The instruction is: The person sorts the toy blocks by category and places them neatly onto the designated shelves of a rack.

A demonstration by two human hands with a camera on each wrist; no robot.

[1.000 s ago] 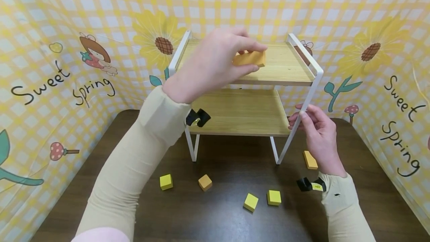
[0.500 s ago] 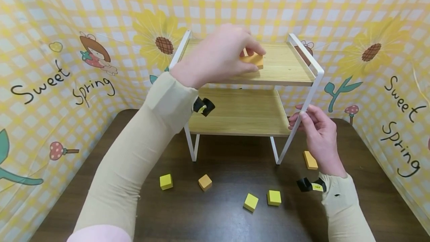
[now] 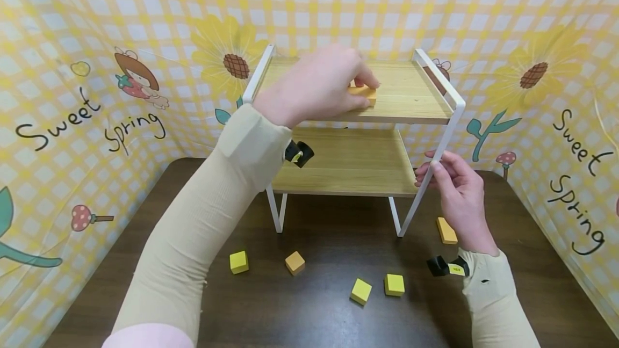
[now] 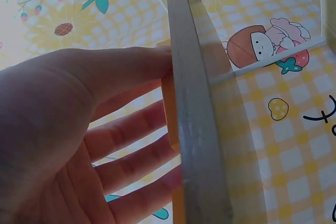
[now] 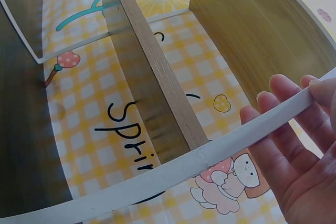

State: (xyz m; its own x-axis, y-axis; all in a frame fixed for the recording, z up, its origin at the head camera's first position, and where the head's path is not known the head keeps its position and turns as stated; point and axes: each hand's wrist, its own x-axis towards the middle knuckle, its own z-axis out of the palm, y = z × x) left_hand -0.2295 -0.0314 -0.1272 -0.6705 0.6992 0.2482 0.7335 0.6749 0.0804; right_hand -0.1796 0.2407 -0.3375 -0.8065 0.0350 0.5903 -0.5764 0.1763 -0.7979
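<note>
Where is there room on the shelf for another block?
The lower shelf is bare all across. On the top shelf, the right part is free, between the orange block under the left hand and the white frame. The right hand grips that frame's leg.

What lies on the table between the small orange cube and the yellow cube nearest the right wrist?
In the head view, one tilted yellow cube lies between the orange cube and the right yellow cube.
</note>
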